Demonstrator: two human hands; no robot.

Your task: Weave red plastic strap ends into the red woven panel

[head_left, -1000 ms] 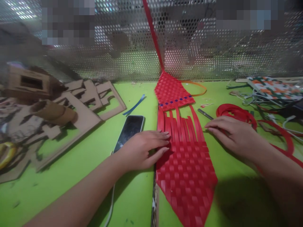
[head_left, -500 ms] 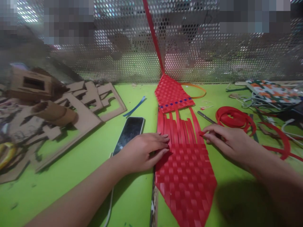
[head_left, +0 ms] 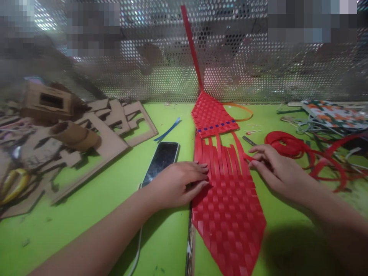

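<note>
A red woven mat of flat plastic strips (head_left: 230, 218) lies lengthwise on the table. My left hand (head_left: 178, 184) rests at its left edge, fingers stretched out over the weave. Beyond, several loose red strips (head_left: 227, 159) run toward a smaller woven red section (head_left: 208, 111) with a row of blue squares. At the mat's right edge my right hand (head_left: 276, 168) pinches a red strip (head_left: 248, 157) between thumb and fingers. A coil of red strip (head_left: 283, 143) lies just past that hand, and a slim metal tool (head_left: 248, 140) shows partly behind the fingers.
A phone (head_left: 161, 159) with a white cable lies beside my left hand. Cardboard pieces (head_left: 115, 153) and yellow-handled scissors (head_left: 17, 184) fill the left side. A chequered woven piece (head_left: 333, 113) and tangled strips sit at right. A perforated metal screen (head_left: 149, 76) stands behind.
The view has shifted slightly, so the scene sits a little farther right. My right fingers have spread somewhat around the strip, and the red loops on the right have moved. My left hand stays in place.
</note>
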